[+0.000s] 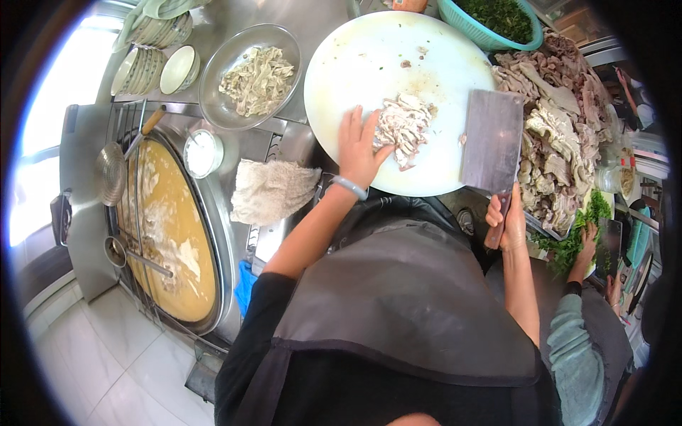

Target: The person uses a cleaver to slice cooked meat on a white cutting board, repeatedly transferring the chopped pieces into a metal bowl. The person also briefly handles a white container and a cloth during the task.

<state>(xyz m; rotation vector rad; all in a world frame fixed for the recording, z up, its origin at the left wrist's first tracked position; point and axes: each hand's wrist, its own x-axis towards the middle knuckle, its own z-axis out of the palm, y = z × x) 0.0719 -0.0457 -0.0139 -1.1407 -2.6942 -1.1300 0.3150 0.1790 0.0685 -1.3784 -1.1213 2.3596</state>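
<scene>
A round white cutting board lies before me, with a small heap of sliced cooked meat near its middle. My left hand rests at the left edge of the heap, fingers spread, a pale bangle on the wrist. In my right hand is the wooden handle of a broad cleaver, its blade lying flat over the board's right edge. A large pile of cooked meat is heaped just right of the blade. Small scraps dot the board.
Left stand a metal colander of sliced meat, stacked bowls, a tub of white powder, a folded cloth and a large pot of broth with ladles. A turquoise basket holds greens. At right, a co-worker's hand touches green herbs beside another cleaver.
</scene>
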